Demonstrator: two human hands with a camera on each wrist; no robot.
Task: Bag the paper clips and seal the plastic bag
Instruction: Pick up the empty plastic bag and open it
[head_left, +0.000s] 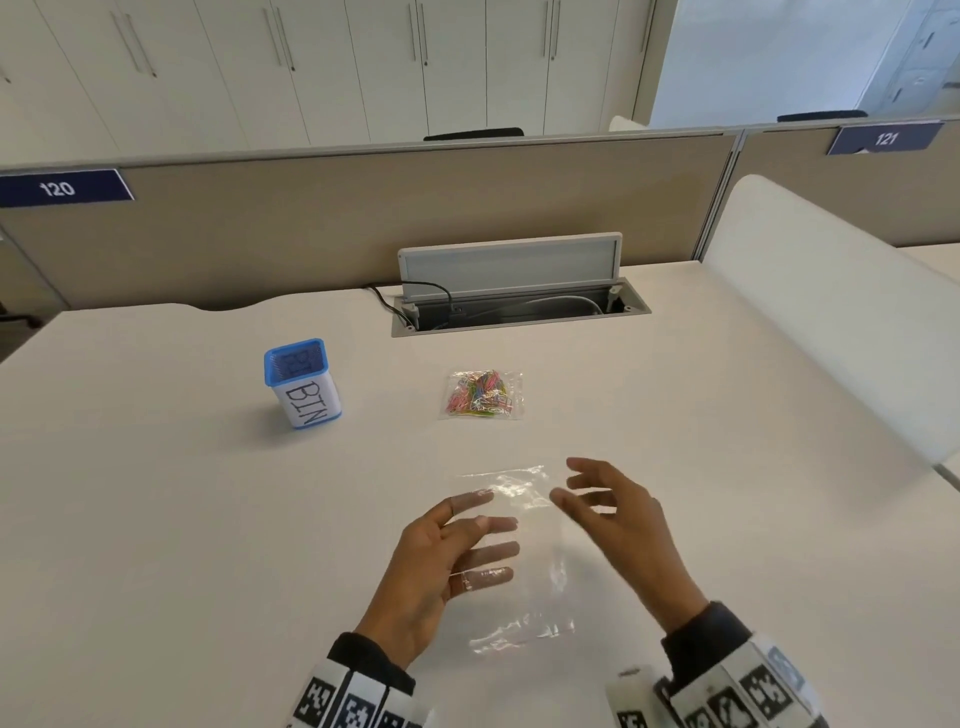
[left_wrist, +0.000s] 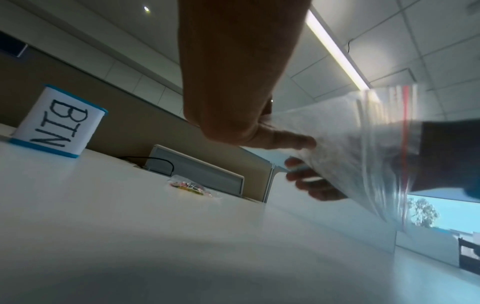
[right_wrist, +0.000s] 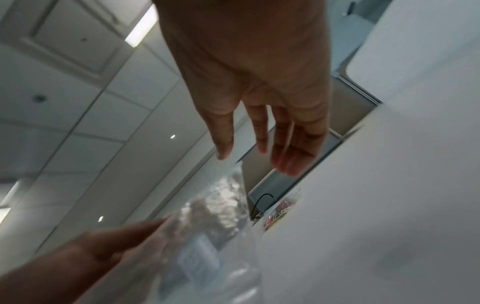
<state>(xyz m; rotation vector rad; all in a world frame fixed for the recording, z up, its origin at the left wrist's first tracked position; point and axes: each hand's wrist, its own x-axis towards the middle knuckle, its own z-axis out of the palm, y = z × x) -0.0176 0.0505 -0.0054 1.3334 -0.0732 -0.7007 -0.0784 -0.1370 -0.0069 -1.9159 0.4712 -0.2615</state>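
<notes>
My left hand (head_left: 436, 566) holds an empty clear plastic bag (head_left: 537, 577) just above the white table (head_left: 208, 519), thumb on one face and fingers showing through the film. In the left wrist view the bag (left_wrist: 363, 156) is blurred and shows a red zip line. My right hand (head_left: 621, 519) hovers at the bag's right edge with fingers spread, holding nothing. Coloured paper clips (head_left: 485, 396) lie in a small clear packet farther back on the table, apart from both hands. The packet also shows in the wrist views (left_wrist: 191, 186) (right_wrist: 280, 209).
A blue pot labelled BIN (head_left: 304, 387) stands to the back left. An open cable box (head_left: 519, 304) with a raised lid and a black cord sits at the table's far edge. A white divider (head_left: 831, 338) bounds the right side.
</notes>
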